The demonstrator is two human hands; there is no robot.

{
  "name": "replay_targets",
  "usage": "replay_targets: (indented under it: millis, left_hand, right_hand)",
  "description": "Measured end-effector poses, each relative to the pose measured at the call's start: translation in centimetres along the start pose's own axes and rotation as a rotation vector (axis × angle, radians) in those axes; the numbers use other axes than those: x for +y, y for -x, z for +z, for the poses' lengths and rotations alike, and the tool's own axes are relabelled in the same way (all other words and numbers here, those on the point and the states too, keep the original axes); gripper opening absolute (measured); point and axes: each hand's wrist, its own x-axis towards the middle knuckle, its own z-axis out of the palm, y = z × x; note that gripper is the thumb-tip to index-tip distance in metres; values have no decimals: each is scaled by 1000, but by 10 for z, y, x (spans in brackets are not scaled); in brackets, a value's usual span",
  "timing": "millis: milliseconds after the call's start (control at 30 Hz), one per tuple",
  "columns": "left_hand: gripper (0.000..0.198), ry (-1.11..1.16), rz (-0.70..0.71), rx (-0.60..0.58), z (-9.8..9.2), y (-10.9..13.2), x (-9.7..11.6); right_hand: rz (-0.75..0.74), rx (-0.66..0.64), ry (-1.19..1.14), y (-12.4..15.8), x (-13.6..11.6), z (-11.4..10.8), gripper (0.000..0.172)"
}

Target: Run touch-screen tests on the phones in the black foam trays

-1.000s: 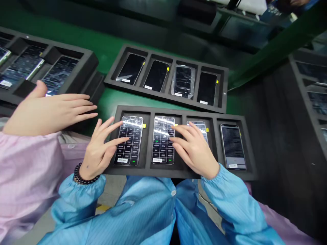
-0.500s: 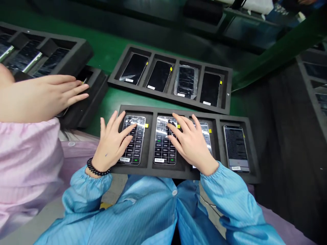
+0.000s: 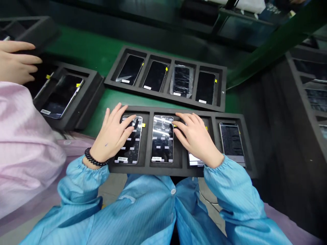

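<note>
A black foam tray [image 3: 133, 169] lies in front of me with several smartphones in its compartments. My left hand [image 3: 113, 132], with a black coiled band at the wrist, hovers over the leftmost phone [image 3: 127, 149], fingers spread; whether a fingertip touches the glass I cannot tell. Beside it the second phone [image 3: 162, 143] shows a dark screen with small pale blocks. My right hand [image 3: 195, 136] is open, its fingertips at that phone's right edge. Its palm covers most of the third phone [image 3: 195, 161]. The rightmost phone [image 3: 232, 143] displays lines of text.
Behind stands a second foam tray [image 3: 166, 96] of phones with dark screens, on a green table [image 3: 112, 97]. To the left, a co-worker's hand [image 3: 16, 61] is above another phone tray [image 3: 88, 102]. More stacked trays [image 3: 288, 102] are at the right.
The two left phones' screens have switched from labelled grids to dark with pale blocks. My right fingers have shifted to the second phone's right edge. The co-worker's hand has moved left and up.
</note>
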Motion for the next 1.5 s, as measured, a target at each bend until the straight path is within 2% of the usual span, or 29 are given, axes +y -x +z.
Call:
replay_targets:
  millis: [100, 233, 467, 633, 767, 933, 1167, 1500]
  left_hand:
    - [51, -6, 71, 10, -1, -12, 6]
    - [48, -6, 58, 77, 1, -15, 4]
    - [48, 32, -26, 120, 4, 10, -7]
    - [51, 93, -99, 232, 7, 27, -14]
    - [55, 183, -151, 281, 12, 33, -22]
    - [60, 322, -156, 360, 23, 18, -37]
    - [64, 340, -180, 393, 32, -11, -58]
    - [67, 343, -191, 363, 35, -15, -64]
  right_hand:
    - [-12, 2, 7, -7, -2, 4, 36]
    - [-52, 21, 2, -21, -10, 12, 38]
    - [-118, -16, -12, -34, -17, 23, 40]
    - [-68, 6, 7, -21, -9, 19, 40]
    - [-21, -6, 33, -10, -1, 16, 40]
    - [17, -14, 53, 2, 3, 9, 40]
    - [-95, -27, 4, 19, -6, 9, 36]
    - [-215, -78, -197, 8, -19, 20, 36]
